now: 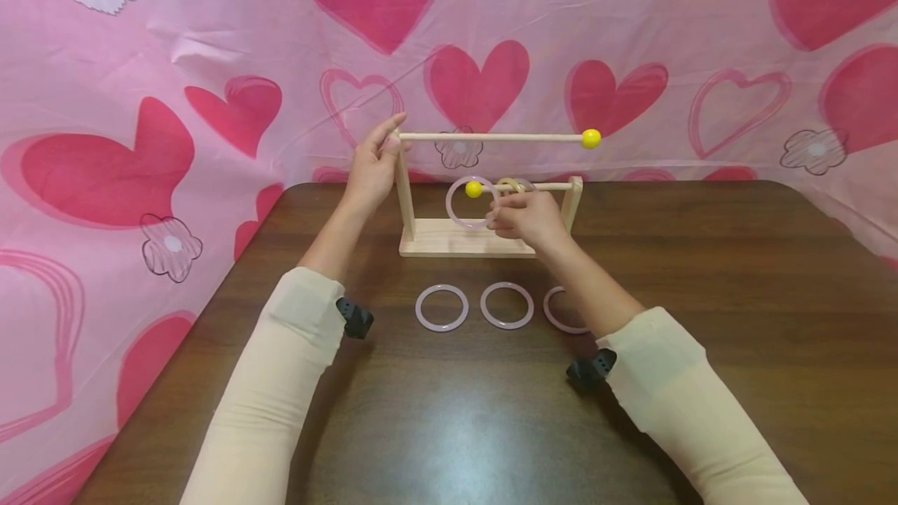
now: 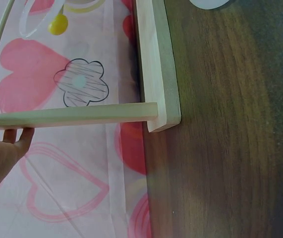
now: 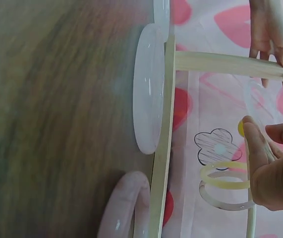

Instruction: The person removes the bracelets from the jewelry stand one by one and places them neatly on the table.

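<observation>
A wooden stand (image 1: 449, 238) has an upper rod (image 1: 491, 136) and a shorter lower rod (image 1: 550, 186), each tipped with a yellow ball. My left hand (image 1: 374, 170) holds the top of its left post, thumb and fingers around it. My right hand (image 1: 529, 220) pinches a pale lilac ring (image 1: 449, 205) by its right edge, at the lower rod's ball (image 1: 474, 189); the ball shows through the ring's opening. Farther along that rod hang a yellow ring (image 3: 225, 185) and a pale clear ring (image 3: 223, 204), partly hidden behind my right hand in the head view.
Three lilac rings lie in a row on the brown table before the stand: a left ring (image 1: 418, 308), a middle ring (image 1: 484, 306) and a right ring (image 1: 547, 310), the last partly covered by my right forearm. A pink heart-patterned cloth (image 1: 477, 14) hangs behind the table.
</observation>
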Action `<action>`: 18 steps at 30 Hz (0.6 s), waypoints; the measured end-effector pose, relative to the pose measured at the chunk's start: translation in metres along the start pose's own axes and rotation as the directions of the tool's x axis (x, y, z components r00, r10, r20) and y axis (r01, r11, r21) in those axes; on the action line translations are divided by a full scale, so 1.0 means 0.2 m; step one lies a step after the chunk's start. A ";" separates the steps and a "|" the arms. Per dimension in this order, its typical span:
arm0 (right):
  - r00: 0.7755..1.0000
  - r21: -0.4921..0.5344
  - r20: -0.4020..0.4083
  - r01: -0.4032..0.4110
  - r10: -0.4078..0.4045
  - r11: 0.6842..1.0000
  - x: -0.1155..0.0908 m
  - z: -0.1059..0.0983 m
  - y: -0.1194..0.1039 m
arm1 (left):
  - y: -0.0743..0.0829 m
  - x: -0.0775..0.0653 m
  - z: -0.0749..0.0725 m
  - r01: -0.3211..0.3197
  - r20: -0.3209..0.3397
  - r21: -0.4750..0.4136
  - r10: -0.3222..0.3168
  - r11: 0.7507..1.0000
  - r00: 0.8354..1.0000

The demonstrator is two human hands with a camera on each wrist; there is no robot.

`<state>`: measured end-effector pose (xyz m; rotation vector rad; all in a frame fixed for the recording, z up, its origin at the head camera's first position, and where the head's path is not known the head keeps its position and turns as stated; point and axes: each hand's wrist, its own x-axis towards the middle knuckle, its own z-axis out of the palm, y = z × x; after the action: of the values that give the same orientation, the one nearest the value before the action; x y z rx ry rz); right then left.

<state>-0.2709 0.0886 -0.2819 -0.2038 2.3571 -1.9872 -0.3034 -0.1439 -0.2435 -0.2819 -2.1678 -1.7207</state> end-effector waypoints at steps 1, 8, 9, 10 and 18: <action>1.000 0.012 0.005 -0.004 0.004 1.000 0.00 0.00 0.00 | 0.00 0.00 0.00 0.000 0.000 0.000 0.000 1.000 1.000; 0.999 0.064 0.041 -0.005 0.003 0.998 -0.02 -0.03 -0.01 | 0.00 0.00 0.00 -0.007 -0.006 0.001 0.007 1.000 1.000; 0.999 0.071 0.043 -0.006 0.003 0.997 -0.02 -0.03 -0.01 | 0.00 0.00 0.00 -0.009 -0.006 0.000 0.009 1.000 1.000; 0.999 0.077 0.043 -0.008 0.005 0.997 -0.02 -0.03 -0.01 | 0.00 0.00 0.00 -0.010 -0.007 0.002 0.010 1.000 1.000; 0.998 0.095 0.059 -0.021 0.016 0.995 -0.04 -0.07 0.00 | 0.00 0.00 0.00 0.001 -0.004 -0.002 -0.001 1.000 1.000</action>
<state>-0.2647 0.1035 -0.2790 -0.2316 2.2148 -2.0503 -0.3038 -0.1437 -0.2432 -0.2775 -2.1644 -1.7229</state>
